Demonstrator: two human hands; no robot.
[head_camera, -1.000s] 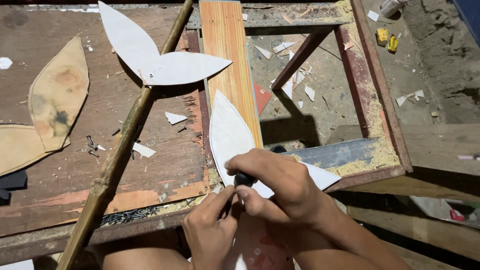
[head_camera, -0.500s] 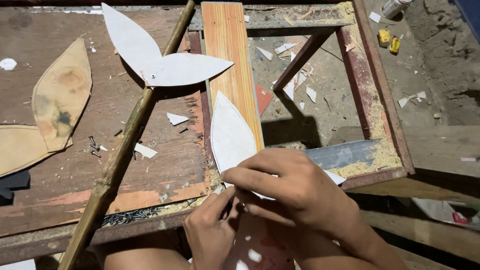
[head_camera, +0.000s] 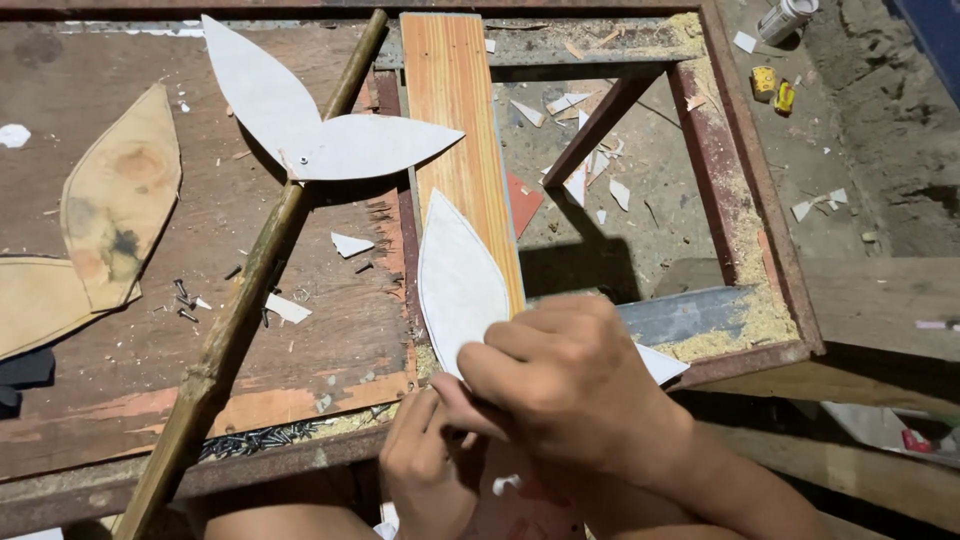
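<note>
head view: right hand (head_camera: 570, 385) and left hand (head_camera: 430, 455), both curled, gripping the white leaf-shaped cutout (head_camera: 458, 285)

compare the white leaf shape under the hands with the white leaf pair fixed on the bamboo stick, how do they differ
The leaf shape is a single piece, while the leaf pair is two blades joined in a V.
The single one lies loose on the orange plank, its lower end under the right hand and left hand; the pair sits on the bamboo stick, untouched.
Both are flat, white and pointed.
</note>
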